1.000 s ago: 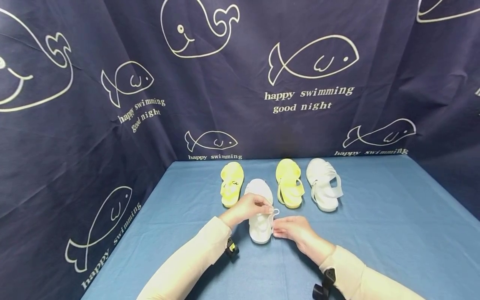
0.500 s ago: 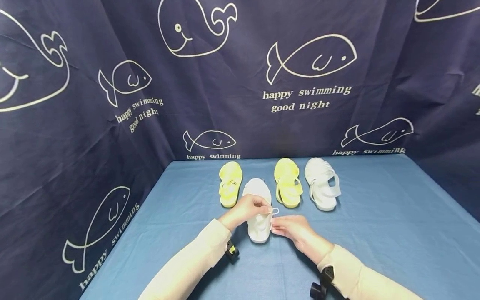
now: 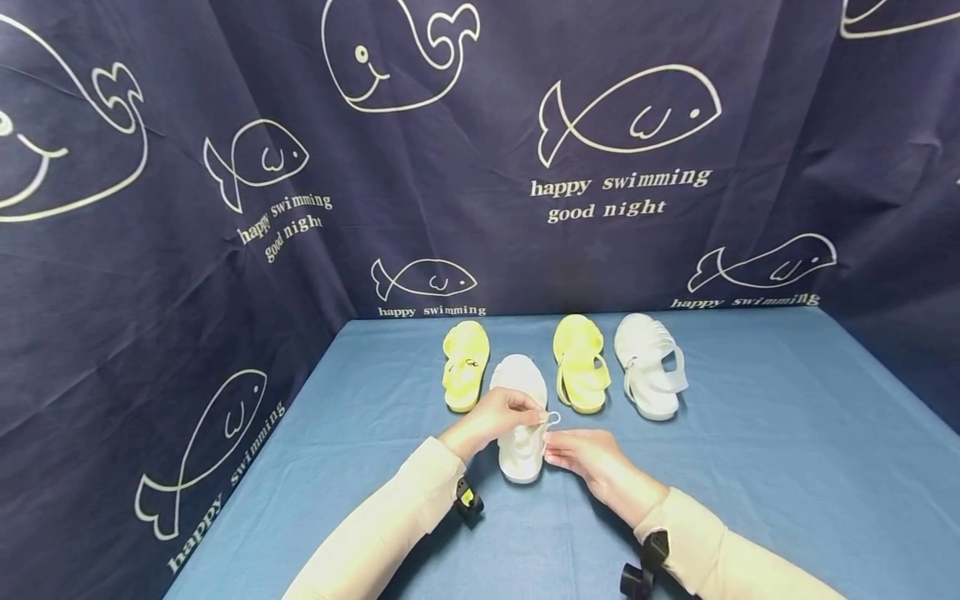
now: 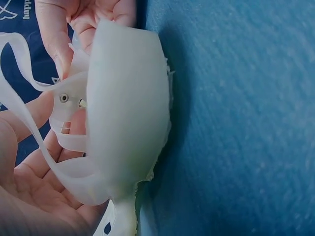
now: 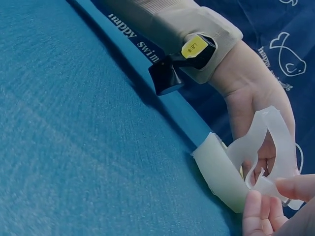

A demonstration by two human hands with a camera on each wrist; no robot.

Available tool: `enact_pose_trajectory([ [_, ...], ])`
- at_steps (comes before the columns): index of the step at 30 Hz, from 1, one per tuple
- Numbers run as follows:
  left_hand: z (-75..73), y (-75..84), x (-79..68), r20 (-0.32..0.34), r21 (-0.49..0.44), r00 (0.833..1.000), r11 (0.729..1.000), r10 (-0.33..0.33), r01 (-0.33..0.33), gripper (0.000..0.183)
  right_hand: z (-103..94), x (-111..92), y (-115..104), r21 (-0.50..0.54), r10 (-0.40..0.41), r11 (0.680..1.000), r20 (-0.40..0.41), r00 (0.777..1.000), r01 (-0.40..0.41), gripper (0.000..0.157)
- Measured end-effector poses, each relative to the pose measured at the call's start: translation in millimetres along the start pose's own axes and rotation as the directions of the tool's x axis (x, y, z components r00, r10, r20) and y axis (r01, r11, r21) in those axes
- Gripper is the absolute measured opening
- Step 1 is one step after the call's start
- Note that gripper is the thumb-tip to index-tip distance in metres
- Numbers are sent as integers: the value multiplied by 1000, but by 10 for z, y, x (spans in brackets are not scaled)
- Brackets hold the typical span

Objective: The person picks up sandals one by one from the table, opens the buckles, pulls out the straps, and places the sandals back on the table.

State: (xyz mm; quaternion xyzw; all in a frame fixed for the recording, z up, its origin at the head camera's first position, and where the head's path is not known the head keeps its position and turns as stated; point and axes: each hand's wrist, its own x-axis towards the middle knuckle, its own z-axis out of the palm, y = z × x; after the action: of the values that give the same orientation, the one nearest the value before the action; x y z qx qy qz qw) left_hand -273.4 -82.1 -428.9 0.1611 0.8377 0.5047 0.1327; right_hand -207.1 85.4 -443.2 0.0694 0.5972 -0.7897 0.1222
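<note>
Blue worktop [image 3: 750, 475] below, the left hand [image 3: 497, 415] and right hand [image 3: 594, 461] pinch a strap [image 4: 69, 87] on the nearer white sandal [image 3: 519, 462]; uneven pulling could jerk it loose

Staged rec. booth: printed navy drapes [image 3: 495, 233] round blue-clothed tbl. [image 3: 795, 450], w/ wrist cams [image 5: 166, 77].

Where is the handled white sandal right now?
In the head view, the white sandal lies nearer than the leftmost yellow sandal and just right of it, left hand across it, right hand alongside.
</note>
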Motion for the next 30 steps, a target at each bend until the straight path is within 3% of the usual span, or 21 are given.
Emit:
enact_pose_trajectory([
  [10,-7,-23,23,41,-32,999,999,10,-9,17,-2,-10,-20,-49,-5,999,-22,1000,4,22],
  [17,-6,-13,2,25,-34,999,999,-27,28,18,12,-7,-21,-72,-5,997,-21,1000,3,25],
  [30,-48,-17,-11,64,-85,997,995,-52,57,16,13,32,6,-67,-9,998,-14,1000,9,24],
])
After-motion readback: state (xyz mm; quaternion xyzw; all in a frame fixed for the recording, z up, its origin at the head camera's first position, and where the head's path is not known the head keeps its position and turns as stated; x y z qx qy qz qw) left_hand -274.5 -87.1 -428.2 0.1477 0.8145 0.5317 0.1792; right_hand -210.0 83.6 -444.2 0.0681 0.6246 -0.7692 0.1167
